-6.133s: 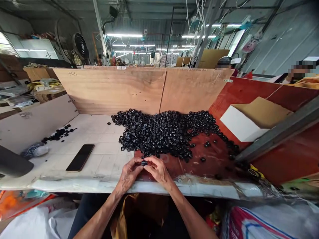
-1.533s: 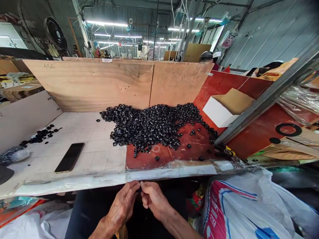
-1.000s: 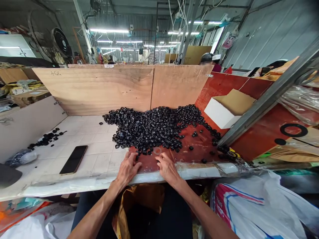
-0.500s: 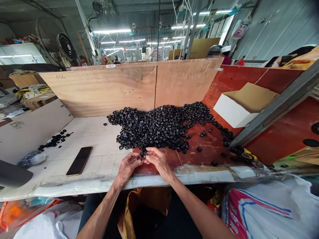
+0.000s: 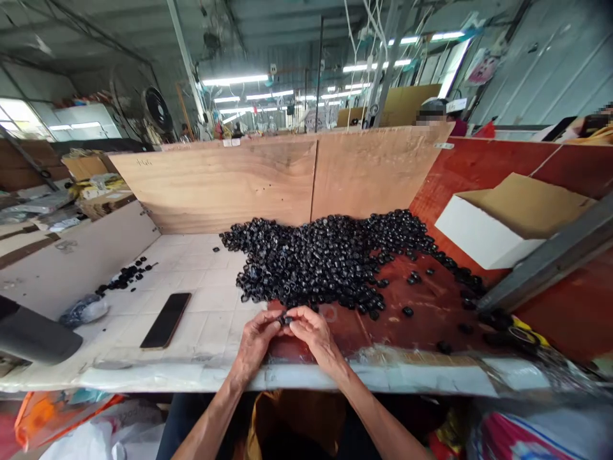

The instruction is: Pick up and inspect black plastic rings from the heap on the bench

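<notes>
My left hand and my right hand meet at the front of the table, fingertips nearly touching. Both pinch a small black plastic piece between thumbs and fingers; its exact shape is too small to make out, and the fingers partly cover it. Just beyond the fingertips spreads a large heap of small, glossy black ring-like parts, over the white and red table surface. Some parts lie loose on the red area to the right.
A phone lies at the left, near a dark grey cylinder and a small group of black pieces. An open white carton leans at the right beside a metal post. Wooden boards wall the back. An open yellow-brown bag hangs below the table edge.
My fingertips have drawn closer together around the small black piece, at the near edge of the heap. The whole view has shifted, so the scene sits lower and farther right.
</notes>
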A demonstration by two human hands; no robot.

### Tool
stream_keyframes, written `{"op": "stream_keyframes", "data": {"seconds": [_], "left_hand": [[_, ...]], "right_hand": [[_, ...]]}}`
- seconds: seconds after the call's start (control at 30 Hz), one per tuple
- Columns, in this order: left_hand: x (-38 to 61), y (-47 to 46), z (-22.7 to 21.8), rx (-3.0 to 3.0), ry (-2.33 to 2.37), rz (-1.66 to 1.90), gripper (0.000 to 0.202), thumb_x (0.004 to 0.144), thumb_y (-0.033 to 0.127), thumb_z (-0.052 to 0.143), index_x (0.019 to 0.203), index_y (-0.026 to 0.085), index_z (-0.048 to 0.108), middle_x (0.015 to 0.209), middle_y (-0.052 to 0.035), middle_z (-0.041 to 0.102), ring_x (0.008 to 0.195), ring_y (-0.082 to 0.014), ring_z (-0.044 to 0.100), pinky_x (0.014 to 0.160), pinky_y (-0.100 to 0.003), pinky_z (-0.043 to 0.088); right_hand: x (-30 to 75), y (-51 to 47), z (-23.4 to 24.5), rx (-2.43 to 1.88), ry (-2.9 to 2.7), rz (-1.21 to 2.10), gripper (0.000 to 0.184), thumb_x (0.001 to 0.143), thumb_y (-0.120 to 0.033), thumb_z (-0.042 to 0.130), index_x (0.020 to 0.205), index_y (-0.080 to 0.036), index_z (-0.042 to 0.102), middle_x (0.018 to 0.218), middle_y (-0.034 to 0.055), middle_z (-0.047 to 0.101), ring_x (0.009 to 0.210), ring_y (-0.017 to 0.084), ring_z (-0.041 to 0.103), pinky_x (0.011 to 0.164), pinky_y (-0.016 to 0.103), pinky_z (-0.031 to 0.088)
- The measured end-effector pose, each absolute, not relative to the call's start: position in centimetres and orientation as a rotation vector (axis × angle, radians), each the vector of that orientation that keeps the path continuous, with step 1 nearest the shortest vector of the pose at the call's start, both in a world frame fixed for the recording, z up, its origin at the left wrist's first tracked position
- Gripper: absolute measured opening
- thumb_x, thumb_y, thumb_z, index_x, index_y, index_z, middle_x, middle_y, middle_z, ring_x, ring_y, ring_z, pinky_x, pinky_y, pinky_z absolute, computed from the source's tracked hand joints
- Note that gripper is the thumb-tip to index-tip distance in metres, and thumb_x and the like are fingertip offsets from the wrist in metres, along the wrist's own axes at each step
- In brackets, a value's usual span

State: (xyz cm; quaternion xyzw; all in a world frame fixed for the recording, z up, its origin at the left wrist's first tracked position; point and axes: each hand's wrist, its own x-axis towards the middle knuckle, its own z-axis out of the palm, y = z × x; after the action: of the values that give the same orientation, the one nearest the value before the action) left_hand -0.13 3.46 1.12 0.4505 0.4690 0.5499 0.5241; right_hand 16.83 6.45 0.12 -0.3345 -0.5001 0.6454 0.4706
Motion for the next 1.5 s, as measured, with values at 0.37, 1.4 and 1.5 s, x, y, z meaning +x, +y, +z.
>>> {"op": "stream_keyframes", "data": {"seconds": [0.37, 1.4, 1.5], "left_hand": [[-0.7, 4.4, -1.3, 1.072, 1.113, 1.332, 0.036, 0.073, 0.047, 0.085, 0.095, 0.019, 0.08, 0.086, -0.0052, 0.081, 0.077, -0.0238, 0.076, 0.079, -0.034, 0.058], [-1.1, 4.8, -3.6, 1.242, 1.156, 1.339, 0.04, 0.07, 0.05, 0.087, 0.093, 0.019, 0.077, 0.091, -0.0061, 0.079, 0.088, -0.0255, 0.071, 0.082, -0.032, 0.055], [-0.9, 4.9, -3.3, 1.153, 1.127, 1.319, 0.039, 0.068, 0.048, 0.089, 0.091, 0.019, 0.076, 0.085, -0.0045, 0.079, 0.082, -0.0235, 0.071, 0.079, -0.031, 0.053]], "right_hand": [[15.4, 8.6, -4.3, -0.807, -1.399, 1.455, 0.031, 0.076, -0.047, 0.076, 0.093, -0.022, 0.07, 0.066, -0.0026, 0.063, 0.061, 0.019, 0.066, 0.071, 0.035, 0.058], [15.8, 7.5, -2.3, -1.072, -1.612, 1.228, 0.034, 0.089, -0.055, 0.058, 0.078, -0.023, 0.058, 0.068, -0.0005, 0.059, 0.059, 0.017, 0.056, 0.054, 0.024, 0.042], [16.1, 7.5, -2.0, -1.023, -1.637, 1.191, 0.025, 0.087, -0.046, 0.061, 0.082, -0.022, 0.064, 0.072, 0.0, 0.061, 0.065, 0.018, 0.058, 0.06, 0.025, 0.045]]}}
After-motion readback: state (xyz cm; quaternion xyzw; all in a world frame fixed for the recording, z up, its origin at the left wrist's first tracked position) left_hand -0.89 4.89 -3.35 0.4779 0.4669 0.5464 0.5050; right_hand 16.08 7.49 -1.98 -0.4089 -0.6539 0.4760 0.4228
